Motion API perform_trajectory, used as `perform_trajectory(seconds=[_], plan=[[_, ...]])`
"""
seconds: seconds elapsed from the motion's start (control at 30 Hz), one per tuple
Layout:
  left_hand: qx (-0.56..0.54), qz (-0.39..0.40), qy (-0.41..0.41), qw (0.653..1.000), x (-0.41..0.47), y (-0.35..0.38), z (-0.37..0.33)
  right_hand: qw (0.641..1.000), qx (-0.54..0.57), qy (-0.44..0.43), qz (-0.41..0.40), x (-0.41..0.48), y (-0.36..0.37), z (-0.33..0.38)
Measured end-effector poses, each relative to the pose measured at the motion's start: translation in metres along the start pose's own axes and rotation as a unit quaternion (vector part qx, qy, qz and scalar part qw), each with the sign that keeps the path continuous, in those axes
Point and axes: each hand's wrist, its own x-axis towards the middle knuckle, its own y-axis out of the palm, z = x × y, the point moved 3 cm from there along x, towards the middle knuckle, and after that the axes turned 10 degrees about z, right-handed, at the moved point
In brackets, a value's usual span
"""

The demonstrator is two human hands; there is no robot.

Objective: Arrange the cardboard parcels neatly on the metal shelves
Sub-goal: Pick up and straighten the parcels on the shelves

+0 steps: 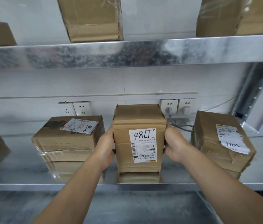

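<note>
Metal shelf (22,173) carries several parcels. Left hand (105,147) and right hand (175,143) grip the middle box (138,126) by its sides.

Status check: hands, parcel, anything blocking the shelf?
Left hand and right hand clamp the middle parcel, upright on the lower metal shelf. Neighbouring parcels stand clear either side. Nothing blocking.

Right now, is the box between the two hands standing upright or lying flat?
Upright: the box stands on its small end on the shelf, taller than wide, left hand and right hand on its sides.
</note>
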Motion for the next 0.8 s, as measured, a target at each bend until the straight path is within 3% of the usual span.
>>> perform_trajectory(seconds=[0.5,0.8], plan=[[0.021,-0.032,0.007,0.999,0.011,-0.011,-0.004,0.998,-0.057,0.023,-0.022,-0.014,-0.006,0.016],[0.041,-0.027,0.009,0.999,0.009,-0.007,-0.021,0.999,0.021,-0.018,-0.026,-0.014,-0.011,0.029]])
